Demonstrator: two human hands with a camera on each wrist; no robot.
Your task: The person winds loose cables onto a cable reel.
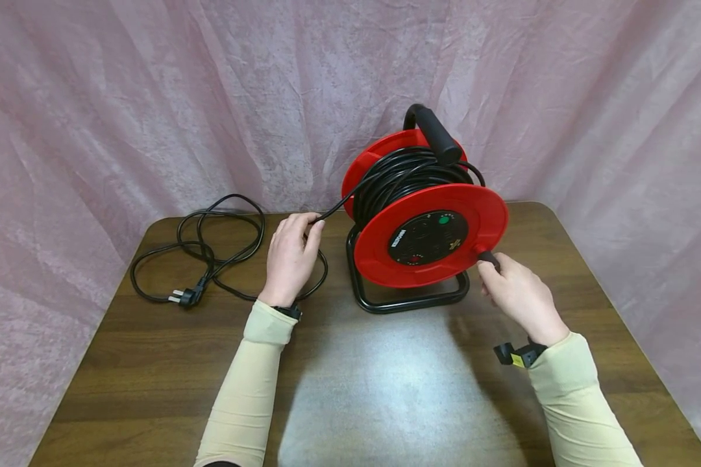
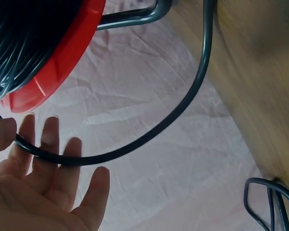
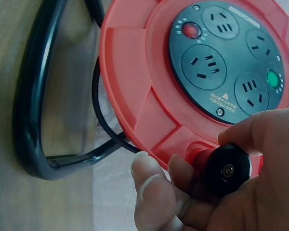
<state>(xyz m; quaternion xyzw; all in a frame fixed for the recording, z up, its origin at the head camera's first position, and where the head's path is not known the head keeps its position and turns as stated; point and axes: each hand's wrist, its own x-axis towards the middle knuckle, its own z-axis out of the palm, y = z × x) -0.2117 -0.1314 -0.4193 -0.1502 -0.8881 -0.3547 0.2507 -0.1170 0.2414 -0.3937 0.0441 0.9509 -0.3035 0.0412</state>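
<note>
A red cable reel [image 1: 430,240] stands on a black tube frame [image 1: 411,307], wound with black cable [image 1: 405,172]. Left of the reel, my left hand [image 1: 292,253] pinches the taut cable between thumb and fingers; in the left wrist view the cable [image 2: 120,153] crosses its fingers [image 2: 50,137] and hangs in a curve. My right hand [image 1: 520,292] grips the black crank knob [image 1: 488,259] on the reel's front flange. Close up in the right wrist view, thumb and fingers wrap the knob [image 3: 226,170], beside a socket panel [image 3: 226,57] with red and green buttons.
Loose cable loops [image 1: 233,240] lie on the wooden table [image 1: 152,376] at the left, ending in a plug [image 1: 187,296] with metal prongs. A black carry handle [image 1: 435,133] rises over the reel. A pink curtain [image 1: 269,97] hangs behind the table.
</note>
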